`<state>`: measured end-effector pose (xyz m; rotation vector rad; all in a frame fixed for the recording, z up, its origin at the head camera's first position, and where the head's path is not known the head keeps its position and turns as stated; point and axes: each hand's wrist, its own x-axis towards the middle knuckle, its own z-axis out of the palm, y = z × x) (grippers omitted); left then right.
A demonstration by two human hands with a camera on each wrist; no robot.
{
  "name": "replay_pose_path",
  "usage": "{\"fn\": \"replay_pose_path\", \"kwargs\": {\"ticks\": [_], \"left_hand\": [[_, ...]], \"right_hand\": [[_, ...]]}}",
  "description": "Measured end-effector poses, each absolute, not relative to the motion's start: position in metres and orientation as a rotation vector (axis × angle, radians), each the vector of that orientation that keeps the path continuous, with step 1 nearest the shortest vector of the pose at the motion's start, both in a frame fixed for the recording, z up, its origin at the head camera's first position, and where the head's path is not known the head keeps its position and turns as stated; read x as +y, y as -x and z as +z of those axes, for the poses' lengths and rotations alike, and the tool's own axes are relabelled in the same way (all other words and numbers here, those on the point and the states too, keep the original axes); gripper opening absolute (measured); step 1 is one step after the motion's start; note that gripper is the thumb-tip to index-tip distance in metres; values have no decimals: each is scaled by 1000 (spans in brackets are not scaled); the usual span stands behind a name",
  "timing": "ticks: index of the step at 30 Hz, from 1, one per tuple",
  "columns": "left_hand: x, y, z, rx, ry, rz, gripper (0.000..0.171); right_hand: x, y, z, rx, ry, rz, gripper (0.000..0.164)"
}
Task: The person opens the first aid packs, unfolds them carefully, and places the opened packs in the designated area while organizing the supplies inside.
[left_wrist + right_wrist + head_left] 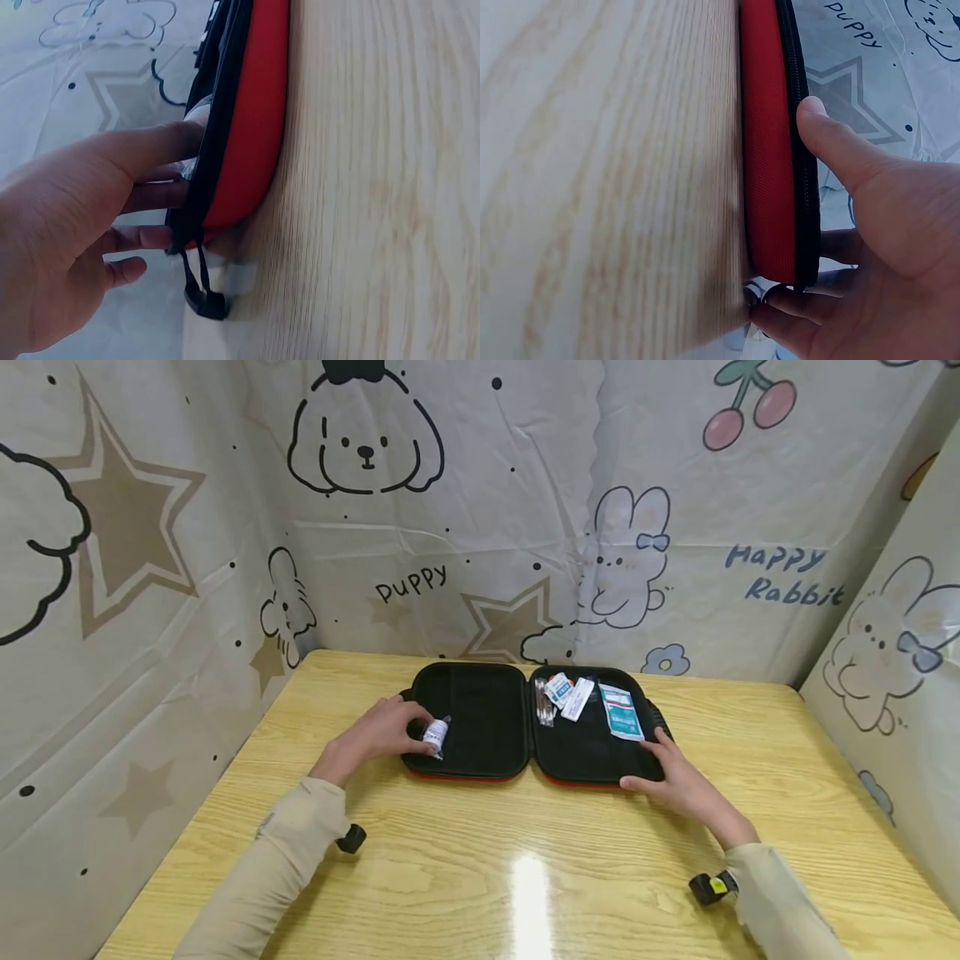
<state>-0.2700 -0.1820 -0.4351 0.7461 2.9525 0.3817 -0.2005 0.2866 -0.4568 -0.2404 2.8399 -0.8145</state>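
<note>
A black-lined zip case (487, 718) with a red outer shell (251, 127) lies unfolded on the table. At its left half my left hand (384, 727) pinches a small white bandage roll (435, 735) in clear wrapping, between thumb and fingers. The rim partly hides this roll in the left wrist view. My right hand (678, 781) holds the case's front right corner, thumb on the front rim (806, 165) and other fingers round the side. The right half holds a teal-and-white packet (621, 712), a white packet (577, 699), small sachets (558, 690) and wrapped cotton swabs (543, 703).
The wooden table (450, 860) extends in front of the case and to both sides. Behind it hangs a printed cloth (480, 527), which also covers both sides. A zip pull (206, 300) dangles at the case's left corner.
</note>
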Motion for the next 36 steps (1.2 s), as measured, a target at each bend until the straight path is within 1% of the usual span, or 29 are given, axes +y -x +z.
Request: {"fn": "replay_pose_path", "kwargs": {"ticks": [5, 10, 18, 23, 30, 33, 36], "left_hand": [[-171, 268, -435, 2930, -767, 401, 50], [-161, 270, -441, 2885, -741, 516, 49], [-148, 275, -459, 2855, -724, 672, 44], [-140, 275, -464, 2886, -734, 717, 48], [-152, 268, -456, 2806, -728, 681, 58], [-160, 268, -450, 2752, -719, 784, 55], [-161, 271, -448, 2748, -655, 945, 51]], "right_hand": [[286, 202, -457, 2834, 240, -819, 97], [287, 202, -458, 2836, 232, -818, 96], [288, 201, -458, 2841, 221, -807, 98], [287, 201, -458, 2847, 226, -797, 96], [285, 200, -455, 2843, 215, -789, 96], [284, 200, -454, 2841, 216, -793, 96], [283, 201, -455, 2841, 212, -801, 95]]}}
